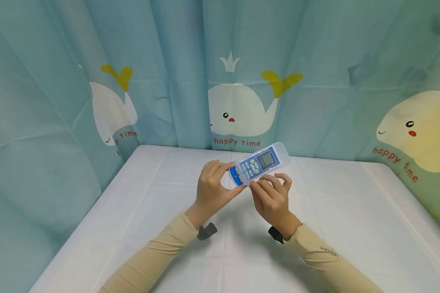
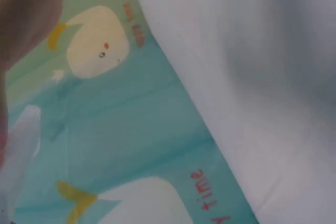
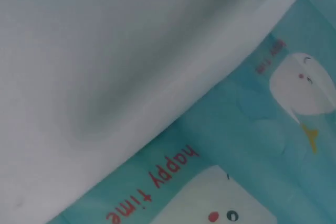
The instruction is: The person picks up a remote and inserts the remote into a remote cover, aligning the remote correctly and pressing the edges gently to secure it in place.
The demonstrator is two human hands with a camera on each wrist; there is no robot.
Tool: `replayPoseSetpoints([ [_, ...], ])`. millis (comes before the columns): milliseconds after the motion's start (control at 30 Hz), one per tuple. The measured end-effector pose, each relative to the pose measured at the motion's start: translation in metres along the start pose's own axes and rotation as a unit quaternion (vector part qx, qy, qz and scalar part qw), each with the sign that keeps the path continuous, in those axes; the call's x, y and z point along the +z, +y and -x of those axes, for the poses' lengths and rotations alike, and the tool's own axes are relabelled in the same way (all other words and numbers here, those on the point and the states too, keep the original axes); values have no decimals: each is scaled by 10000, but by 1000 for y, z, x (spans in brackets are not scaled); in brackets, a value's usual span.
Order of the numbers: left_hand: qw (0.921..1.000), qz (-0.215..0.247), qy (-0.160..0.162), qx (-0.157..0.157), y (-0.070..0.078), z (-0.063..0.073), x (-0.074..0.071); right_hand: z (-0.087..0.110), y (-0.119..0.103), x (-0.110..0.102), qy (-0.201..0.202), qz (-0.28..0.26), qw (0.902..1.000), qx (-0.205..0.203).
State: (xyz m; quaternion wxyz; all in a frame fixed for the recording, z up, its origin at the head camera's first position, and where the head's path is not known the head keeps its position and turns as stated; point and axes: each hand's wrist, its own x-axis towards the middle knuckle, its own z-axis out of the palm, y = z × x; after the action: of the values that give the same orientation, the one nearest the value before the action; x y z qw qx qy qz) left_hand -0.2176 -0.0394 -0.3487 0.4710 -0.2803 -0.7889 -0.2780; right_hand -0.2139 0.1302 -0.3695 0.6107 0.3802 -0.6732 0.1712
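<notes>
An air-conditioner remote point(image 1: 254, 166) with a blue face, pale buttons and a small grey screen is held up above the table, tilted with its screen end to the upper right. A translucent sleeve point(image 1: 283, 152) covers most of it and extends past the screen end; the blue bottom end sticks out. My left hand point(image 1: 213, 185) grips that bottom end between thumb and fingers. At the sleeve's lower edge, my right hand point(image 1: 273, 199) pinches with thumb and index finger, its other fingers loosely bent. In the left wrist view the sleeve point(image 2: 21, 140) shows at the left edge, below part of my hand.
A white-covered table point(image 1: 168, 252) lies under both hands. Behind it and along the sides hangs a blue-green curtain point(image 1: 161, 110) printed with whales. Dark straps point(image 1: 207, 231) show at my wrists.
</notes>
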Motion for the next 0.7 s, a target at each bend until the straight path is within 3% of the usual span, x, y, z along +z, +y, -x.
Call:
replayPoseSetpoints([
  [133,9980,-299,124,546,-6,2,0,-2,-4,-3,-510,91,9984,233],
  [300,9899,-503,374,1269,-10,2,2,-21,-11,-6,-1055,829,9886,676],
  [367,9865,-577,429,1470,-9,2,3,-27,-12,-4,-1151,1013,9860,660],
  [600,9851,-541,335,1598,-6,1,3,-25,-18,3,-1047,222,9942,-129],
  [700,9876,-458,201,1489,-7,1,2,-23,-18,2,-1305,252,9910,-158],
])
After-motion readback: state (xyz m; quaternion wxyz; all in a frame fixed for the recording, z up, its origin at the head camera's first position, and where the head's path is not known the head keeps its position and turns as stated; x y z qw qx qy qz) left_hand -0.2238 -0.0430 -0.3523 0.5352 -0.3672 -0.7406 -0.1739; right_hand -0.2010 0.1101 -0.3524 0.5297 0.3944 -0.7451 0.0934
